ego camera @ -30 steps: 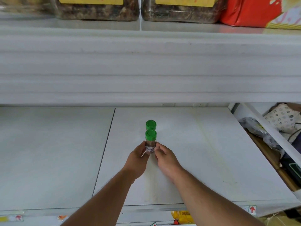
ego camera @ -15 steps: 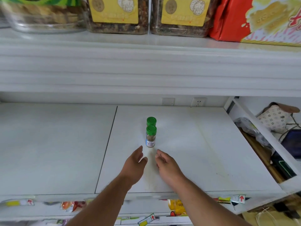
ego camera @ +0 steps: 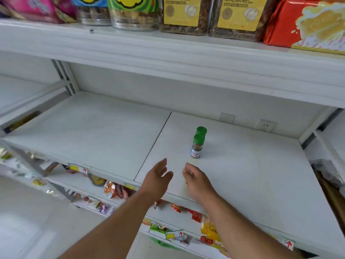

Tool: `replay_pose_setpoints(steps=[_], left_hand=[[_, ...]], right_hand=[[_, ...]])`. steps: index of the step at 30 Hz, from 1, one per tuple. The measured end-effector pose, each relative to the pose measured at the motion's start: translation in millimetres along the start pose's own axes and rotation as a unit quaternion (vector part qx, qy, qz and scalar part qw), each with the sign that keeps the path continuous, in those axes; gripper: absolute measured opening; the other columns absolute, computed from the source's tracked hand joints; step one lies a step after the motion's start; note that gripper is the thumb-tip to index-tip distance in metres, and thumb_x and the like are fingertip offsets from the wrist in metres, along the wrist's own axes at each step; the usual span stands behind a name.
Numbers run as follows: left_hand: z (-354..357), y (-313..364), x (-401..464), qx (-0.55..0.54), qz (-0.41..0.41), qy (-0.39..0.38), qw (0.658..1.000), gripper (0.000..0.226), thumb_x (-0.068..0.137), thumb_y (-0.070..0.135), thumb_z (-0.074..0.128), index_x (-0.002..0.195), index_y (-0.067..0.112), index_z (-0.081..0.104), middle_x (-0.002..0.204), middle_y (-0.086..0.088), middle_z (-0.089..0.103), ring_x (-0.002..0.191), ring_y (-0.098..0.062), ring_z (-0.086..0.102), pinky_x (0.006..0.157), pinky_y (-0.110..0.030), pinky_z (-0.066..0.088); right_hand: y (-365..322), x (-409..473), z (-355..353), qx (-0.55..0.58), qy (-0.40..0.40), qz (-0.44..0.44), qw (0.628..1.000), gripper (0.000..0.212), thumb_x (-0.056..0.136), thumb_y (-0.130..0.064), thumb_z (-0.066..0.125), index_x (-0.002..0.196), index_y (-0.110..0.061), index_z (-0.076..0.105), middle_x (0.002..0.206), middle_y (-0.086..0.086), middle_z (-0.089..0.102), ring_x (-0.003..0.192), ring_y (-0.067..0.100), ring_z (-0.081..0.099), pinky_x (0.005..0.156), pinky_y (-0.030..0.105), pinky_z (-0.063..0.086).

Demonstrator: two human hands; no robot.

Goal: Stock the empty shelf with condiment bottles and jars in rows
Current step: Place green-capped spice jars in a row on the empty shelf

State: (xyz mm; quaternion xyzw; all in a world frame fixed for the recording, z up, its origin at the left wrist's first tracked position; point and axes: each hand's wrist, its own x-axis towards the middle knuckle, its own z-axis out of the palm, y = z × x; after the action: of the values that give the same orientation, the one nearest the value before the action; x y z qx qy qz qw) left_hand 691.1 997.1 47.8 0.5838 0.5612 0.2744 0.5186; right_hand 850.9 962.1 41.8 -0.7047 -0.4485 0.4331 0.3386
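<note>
Two little spice jars sit one behind the other on the white shelf (ego camera: 242, 174), just right of the seam: front jar (ego camera: 196, 146) and back jar (ego camera: 201, 131), both upright with green caps. Both hands are empty, hovering near the shelf's front edge, short of the jars; left hand (ego camera: 156, 179) has loose, relaxed fingers, right hand (ego camera: 198, 181) is slightly curled but holding nothing. These look light and rigid, probably glass, so breakable and easy to tip. I'd pinch the body below the cap, not the lid. The smooth label could be slick.
</note>
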Motion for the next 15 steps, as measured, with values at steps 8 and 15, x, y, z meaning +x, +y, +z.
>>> replay_pose_setpoints(steps=[8, 15], left_hand=[[-19.8, -17.5, -144.2, 0.100, -0.070, 0.191, 0.974, 0.065, 0.098, 0.033, 0.059, 0.157, 0.025, 0.033, 0.147, 0.005, 0.051, 0.120, -0.010, 0.058, 0.086, -0.011, 0.039], [-27.7, -69.0, -291.4, 0.137, -0.182, 0.323, 0.919, 0.068, 0.099, 0.044, 0.054, 0.158, 0.026, 0.027, 0.162, 0.006, 0.031, 0.147, -0.013, 0.032, 0.114, -0.022, 0.025]], right_hand=[[-16.0, -62.8, 37.8, -0.111, -0.213, -0.144, 0.960, 0.055, 0.104, -0.038, 0.053, 0.155, -0.022, 0.040, 0.157, -0.001, 0.047, 0.144, 0.015, 0.044, 0.115, 0.031, 0.036], [-14.5, -159.8, 102.9, -0.210, -0.376, -0.244, 0.869, 0.068, 0.099, -0.056, 0.050, 0.160, -0.034, 0.027, 0.164, -0.007, 0.034, 0.149, 0.016, 0.035, 0.121, 0.042, 0.033]])
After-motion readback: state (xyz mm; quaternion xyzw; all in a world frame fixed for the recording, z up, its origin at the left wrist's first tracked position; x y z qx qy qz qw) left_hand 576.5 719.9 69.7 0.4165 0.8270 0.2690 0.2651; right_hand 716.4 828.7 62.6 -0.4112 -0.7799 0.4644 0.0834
